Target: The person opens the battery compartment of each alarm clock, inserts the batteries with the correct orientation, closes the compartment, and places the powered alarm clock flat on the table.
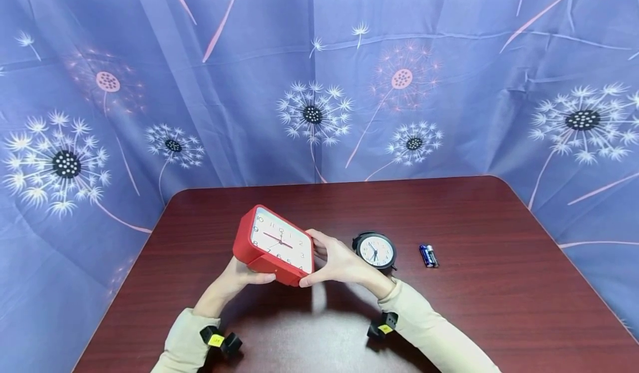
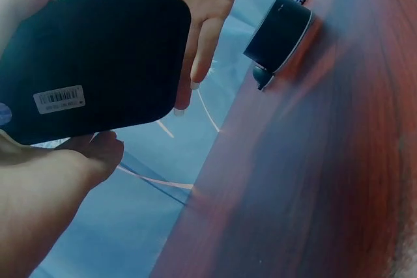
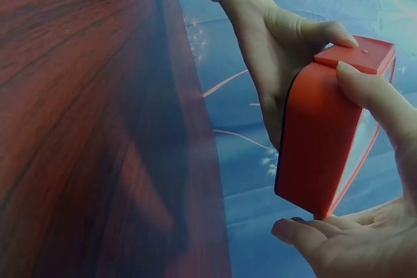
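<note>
Both hands hold a red alarm clock (image 1: pixel 283 242) raised over the table, tilted, its white dial facing up toward the head camera. My left hand (image 1: pixel 237 281) grips its lower left, thumb along the red bottom side and fingers behind. My right hand (image 1: pixel 340 261) pinches the right end, thumb at the lower corner and fingers at the upper edge. In the left wrist view the clock's black back (image 2: pixel 98 63) shows, with a barcode sticker (image 2: pixel 59 99). The right wrist view shows the red side (image 3: pixel 319 122) between both hands.
A round black alarm clock (image 1: pixel 376 251) with a white dial stands just beyond my right wrist. Two small batteries (image 1: pixel 428 256) lie side by side to its right. A dark red-brown wooden table (image 1: pixel 499 306) extends to a blue dandelion-print curtain (image 1: pixel 249 112).
</note>
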Available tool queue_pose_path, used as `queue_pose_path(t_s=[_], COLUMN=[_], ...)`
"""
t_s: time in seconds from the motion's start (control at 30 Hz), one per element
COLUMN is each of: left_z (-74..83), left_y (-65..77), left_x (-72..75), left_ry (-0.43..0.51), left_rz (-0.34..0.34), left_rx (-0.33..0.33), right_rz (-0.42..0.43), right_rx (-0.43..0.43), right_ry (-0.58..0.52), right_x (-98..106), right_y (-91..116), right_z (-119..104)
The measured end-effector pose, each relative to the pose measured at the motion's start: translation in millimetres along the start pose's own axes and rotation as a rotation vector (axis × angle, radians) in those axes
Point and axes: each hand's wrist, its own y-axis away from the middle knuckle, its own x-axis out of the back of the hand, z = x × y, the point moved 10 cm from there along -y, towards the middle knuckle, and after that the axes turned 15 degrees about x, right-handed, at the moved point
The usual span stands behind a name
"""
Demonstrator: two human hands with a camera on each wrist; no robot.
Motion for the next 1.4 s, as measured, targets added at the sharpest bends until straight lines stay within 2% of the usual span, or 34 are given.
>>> queue_pose_path(t_s=[0.23,0.47,0.63,0.8,1.13,1.4], left_z=[2.7,9.4,13.0,15.8,26.5,27.3], left_y=[-2.0,-4.1,-5.1,-6.3,-11.0,-11.1], left_x=[0.3,-0.6,-1.6,-1.3,-10.0,-11.9], left_ry=[-0.001,-0.012,-0.022,-0.017,0.079,0.063], left_rz=[0.011,0.058,0.085,0.113,0.033,0.032], left_rx=[-0.035,-0.105,-0.126,-0.150,-0.250,-0.249], right_rz=[-0.037,-0.064,-0.094,-0.130,-0.164,-0.183], right_rx=[-0.010,-0.005,0.000,0.010,-0.034,-0.017], right_ry=[0.025,-0.057,-0.133,-0.154,-0.209,-0.252], right_x=[-3.3,-9.5,-15.5,-19.9,-27.3,-29.9], right_y=[1.6,0.8,0.2,0.2,2.8,2.8], right_z=[-0.6,1.8,1.9,2.2,4.8,2.4])
